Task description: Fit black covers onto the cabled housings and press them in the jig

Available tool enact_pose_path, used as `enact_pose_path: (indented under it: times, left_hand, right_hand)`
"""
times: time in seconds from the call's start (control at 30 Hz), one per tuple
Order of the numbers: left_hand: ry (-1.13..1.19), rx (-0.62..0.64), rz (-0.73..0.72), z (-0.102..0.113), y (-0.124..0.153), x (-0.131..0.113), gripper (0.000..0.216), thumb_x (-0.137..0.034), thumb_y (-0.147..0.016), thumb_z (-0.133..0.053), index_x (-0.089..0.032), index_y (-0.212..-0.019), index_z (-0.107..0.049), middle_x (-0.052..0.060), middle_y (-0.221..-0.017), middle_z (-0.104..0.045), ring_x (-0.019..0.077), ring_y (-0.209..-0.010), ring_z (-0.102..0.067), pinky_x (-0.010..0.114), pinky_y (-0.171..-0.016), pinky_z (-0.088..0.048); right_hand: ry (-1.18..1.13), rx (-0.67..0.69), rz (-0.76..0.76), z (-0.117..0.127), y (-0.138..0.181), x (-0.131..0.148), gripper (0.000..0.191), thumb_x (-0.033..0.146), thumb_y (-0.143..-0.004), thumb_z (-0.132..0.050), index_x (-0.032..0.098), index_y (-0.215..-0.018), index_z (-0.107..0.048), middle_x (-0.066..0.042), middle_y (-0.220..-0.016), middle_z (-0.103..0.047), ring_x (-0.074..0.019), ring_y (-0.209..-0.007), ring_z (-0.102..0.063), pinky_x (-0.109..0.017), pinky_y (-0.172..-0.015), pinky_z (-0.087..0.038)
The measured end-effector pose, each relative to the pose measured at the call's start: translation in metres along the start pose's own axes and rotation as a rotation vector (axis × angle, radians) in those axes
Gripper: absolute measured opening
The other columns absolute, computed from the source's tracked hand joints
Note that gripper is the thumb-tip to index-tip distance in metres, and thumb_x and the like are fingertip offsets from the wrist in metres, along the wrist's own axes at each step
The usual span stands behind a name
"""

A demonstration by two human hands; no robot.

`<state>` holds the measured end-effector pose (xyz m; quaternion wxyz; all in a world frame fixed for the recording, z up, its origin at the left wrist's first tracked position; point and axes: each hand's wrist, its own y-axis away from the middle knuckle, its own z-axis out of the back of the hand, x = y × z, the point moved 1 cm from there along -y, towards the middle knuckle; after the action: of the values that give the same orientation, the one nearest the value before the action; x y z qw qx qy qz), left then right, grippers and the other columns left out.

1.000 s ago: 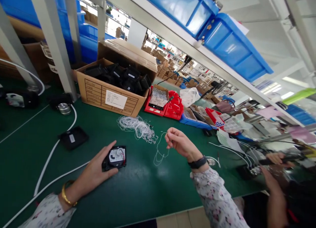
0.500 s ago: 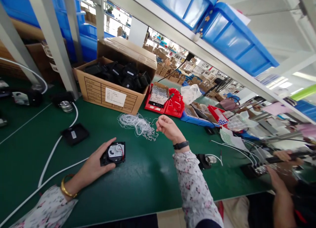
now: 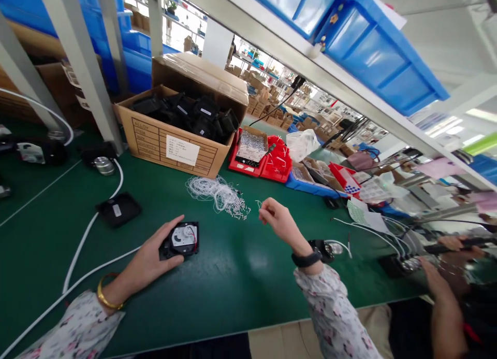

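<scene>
My left hand [image 3: 157, 258] grips a black square housing [image 3: 180, 241] against the green table, thumb in front and fingers behind. Inside the housing show a pale metal plate and a short red wire. My right hand [image 3: 276, 219] is pinched above the table, with a thin pale strand [image 3: 258, 204] poking out from its fingertips. Left of that hand lies a tangle of thin clear-white strands [image 3: 207, 187], with small screw-like pieces [image 3: 237, 209] scattered at its right side. A black square cover [image 3: 118, 210] with a white label rests beyond my left hand.
A cardboard box [image 3: 171, 146] of black housings stands at the back. Beside it are red trays [image 3: 277, 162] of small parts. White cables [image 3: 83, 245] cross the left side. A co-worker's hand [image 3: 433, 281] works at the right. Blue bins [image 3: 382, 53] sit on the shelf overhead.
My right hand has moved right and nearer to me, away from the tangle, carrying the thin strand. My left hand still holds the housing in about the same place.
</scene>
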<state>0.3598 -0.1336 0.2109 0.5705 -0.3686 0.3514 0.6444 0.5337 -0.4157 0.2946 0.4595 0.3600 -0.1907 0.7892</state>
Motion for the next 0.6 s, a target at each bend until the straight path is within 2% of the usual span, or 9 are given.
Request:
enact_pose_path:
  times: [0.1, 0.2, 0.23, 0.3, 0.37, 0.43, 0.5, 0.6]
  left_hand:
    - [-0.022, -0.002, -0.009, -0.003, -0.002, 0.004, 0.073, -0.039, -0.075, -0.060, -0.025, -0.138, -0.025, 0.008, -0.141, -0.035, 0.0302, -0.127, -0.036, 0.044, -0.101, -0.037]
    - [-0.042, -0.006, -0.021, -0.006, -0.004, 0.010, 0.076, -0.042, -0.073, -0.061, -0.026, -0.138, -0.025, 0.008, -0.141, -0.035, 0.0319, -0.126, -0.037, 0.045, -0.100, -0.038]
    - [-0.041, -0.004, -0.024, -0.007, -0.004, 0.012, 0.077, -0.042, -0.073, -0.061, -0.026, -0.138, -0.024, 0.008, -0.141, -0.035, 0.0325, -0.126, -0.037, 0.045, -0.100, -0.038]
    - [-0.029, 0.000, -0.026, -0.007, -0.003, 0.014, 0.079, -0.044, -0.072, -0.062, -0.026, -0.138, -0.024, 0.008, -0.141, -0.035, 0.0334, -0.127, -0.035, 0.047, -0.102, -0.036]
    - [-0.008, 0.004, -0.019, -0.006, -0.003, 0.015, 0.080, -0.045, -0.071, -0.063, -0.027, -0.138, -0.024, 0.008, -0.141, -0.035, 0.0338, -0.127, -0.035, 0.049, -0.103, -0.033]
    - [0.025, 0.013, 0.013, -0.005, -0.003, 0.014, 0.079, -0.046, -0.069, -0.065, -0.026, -0.136, -0.028, 0.009, -0.139, -0.037, 0.0336, -0.125, -0.038, 0.050, -0.102, -0.034]
    - [0.091, 0.025, 0.061, -0.006, -0.006, 0.011, 0.078, -0.045, -0.068, -0.068, -0.025, -0.133, -0.032, 0.010, -0.135, -0.040, 0.0323, -0.121, -0.043, 0.049, -0.101, -0.036]
    - [0.235, 0.038, 0.085, -0.014, -0.015, 0.001, 0.080, -0.041, -0.064, -0.072, -0.024, -0.132, -0.032, 0.009, -0.132, -0.042, 0.0290, -0.119, -0.046, 0.045, -0.101, -0.038]
  right_hand:
    - [-0.349, 0.146, -0.089, 0.004, 0.037, 0.014, 0.019, 0.037, -0.082, -0.055, 0.020, -0.080, -0.046, 0.000, -0.067, -0.061, -0.0135, -0.056, -0.056, -0.026, -0.056, -0.044]
    - [-0.542, 0.133, -0.219, -0.006, 0.067, 0.002, 0.025, 0.043, -0.082, -0.054, 0.020, -0.081, -0.044, -0.002, -0.071, -0.061, -0.0146, -0.059, -0.058, -0.029, -0.059, -0.047]
    - [-0.513, 0.095, -0.257, -0.011, 0.076, -0.009, 0.026, 0.044, -0.082, -0.053, 0.020, -0.081, -0.044, -0.004, -0.074, -0.062, -0.0157, -0.063, -0.059, -0.031, -0.062, -0.048]
    - [-0.279, -0.052, -0.286, -0.016, 0.091, -0.038, 0.026, 0.045, -0.081, -0.052, 0.020, -0.085, -0.047, -0.008, -0.088, -0.061, -0.0204, -0.077, -0.059, -0.038, -0.072, -0.048]
    - [0.072, -0.246, -0.245, -0.014, 0.103, -0.068, 0.028, 0.042, -0.078, -0.055, 0.018, -0.094, -0.051, -0.014, -0.106, -0.055, -0.0271, -0.098, -0.053, -0.046, -0.086, -0.042]
    - [0.312, -0.350, -0.182, -0.008, 0.111, -0.090, 0.030, 0.036, -0.079, -0.055, 0.017, -0.101, -0.052, -0.017, -0.115, -0.050, -0.0303, -0.108, -0.047, -0.050, -0.092, -0.037]
    - [0.363, -0.319, -0.146, -0.003, 0.113, -0.100, 0.023, 0.031, -0.083, -0.049, 0.016, -0.100, -0.053, -0.015, -0.106, -0.055, -0.0278, -0.099, -0.052, -0.047, -0.087, -0.041]
    - [0.325, -0.169, -0.095, -0.008, 0.098, -0.098, 0.013, 0.023, -0.085, -0.045, 0.019, -0.089, -0.057, -0.007, -0.085, -0.060, -0.0201, -0.077, -0.057, -0.036, -0.073, -0.047]
